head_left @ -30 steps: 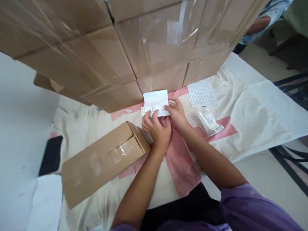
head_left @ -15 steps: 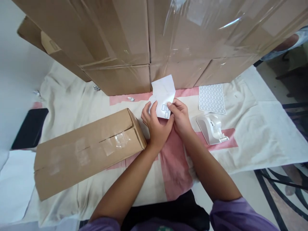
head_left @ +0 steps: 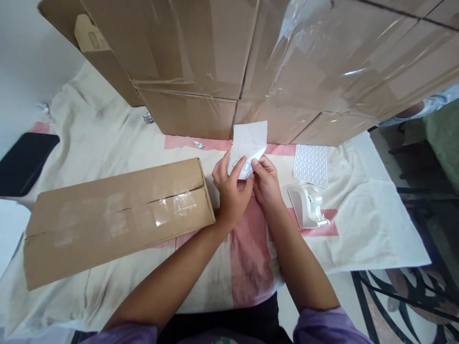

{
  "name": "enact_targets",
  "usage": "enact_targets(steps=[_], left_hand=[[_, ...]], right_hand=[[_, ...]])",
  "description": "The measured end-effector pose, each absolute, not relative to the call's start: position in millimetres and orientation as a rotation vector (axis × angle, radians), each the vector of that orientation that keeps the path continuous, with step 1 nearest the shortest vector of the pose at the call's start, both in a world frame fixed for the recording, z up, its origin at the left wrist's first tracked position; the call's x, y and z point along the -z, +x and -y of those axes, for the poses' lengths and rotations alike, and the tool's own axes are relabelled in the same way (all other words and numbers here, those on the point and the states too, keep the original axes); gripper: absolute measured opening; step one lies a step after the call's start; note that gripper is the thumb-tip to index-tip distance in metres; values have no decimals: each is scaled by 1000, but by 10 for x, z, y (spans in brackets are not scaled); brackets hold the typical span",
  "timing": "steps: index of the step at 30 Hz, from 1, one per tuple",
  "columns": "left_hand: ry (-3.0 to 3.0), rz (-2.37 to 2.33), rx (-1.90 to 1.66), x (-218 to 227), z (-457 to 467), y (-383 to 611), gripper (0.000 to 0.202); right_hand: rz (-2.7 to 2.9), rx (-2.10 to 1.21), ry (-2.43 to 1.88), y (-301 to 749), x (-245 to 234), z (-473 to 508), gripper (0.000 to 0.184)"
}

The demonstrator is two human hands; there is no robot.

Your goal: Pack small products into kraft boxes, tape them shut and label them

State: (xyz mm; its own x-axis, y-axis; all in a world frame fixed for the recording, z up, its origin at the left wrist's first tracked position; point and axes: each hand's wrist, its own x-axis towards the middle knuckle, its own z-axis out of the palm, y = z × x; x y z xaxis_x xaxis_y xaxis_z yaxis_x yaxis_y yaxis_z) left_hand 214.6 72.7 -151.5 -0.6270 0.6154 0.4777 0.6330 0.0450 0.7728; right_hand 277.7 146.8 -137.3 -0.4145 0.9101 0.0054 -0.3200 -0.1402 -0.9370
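Observation:
A creased white sticker sheet (head_left: 251, 138) with a few blue-outlined labels near its lower edge is held between both hands. My left hand (head_left: 232, 191) grips its lower left side, fingers bent over the front. My right hand (head_left: 267, 179) pinches the lower right corner between thumb and forefinger. The two hands almost touch below the sheet. Beside my left wrist lies a long taped cardboard box (head_left: 122, 215). To the right of my right hand sit a white tape dispenser (head_left: 306, 206) and a flat sheet of blue-outlined labels (head_left: 311, 165).
Large taped cardboard boxes (head_left: 201, 112) stand along the back of the cloth-covered table (head_left: 201, 286). A black phone or tablet (head_left: 27, 162) lies at the left, with white paper (head_left: 10, 229) in front of it. Crumpled scraps (head_left: 198, 144) lie near the boxes.
The view has shifted and tilted a little. My left fingers have moved across the sheet, now covering part of the labels, and the sheet is bent differently. Both hands keep hold of it.

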Motion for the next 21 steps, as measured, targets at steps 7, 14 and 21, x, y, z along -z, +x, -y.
enact_targets(steps=[7, 14, 21], left_hand=[[-1440, 2242, 1635, 1517, -697, 2154, 40], [-1340, 2316, 1634, 1497, -680, 2170, 55], [-1355, 2309, 1654, 1499, -676, 2167, 46]], right_hand=[[1299, -1596, -908, 2768, 1392, -1473, 32], [1341, -1468, -936, 2741, 1397, -1444, 35], [1346, -1399, -935, 2743, 1367, -1439, 37]])
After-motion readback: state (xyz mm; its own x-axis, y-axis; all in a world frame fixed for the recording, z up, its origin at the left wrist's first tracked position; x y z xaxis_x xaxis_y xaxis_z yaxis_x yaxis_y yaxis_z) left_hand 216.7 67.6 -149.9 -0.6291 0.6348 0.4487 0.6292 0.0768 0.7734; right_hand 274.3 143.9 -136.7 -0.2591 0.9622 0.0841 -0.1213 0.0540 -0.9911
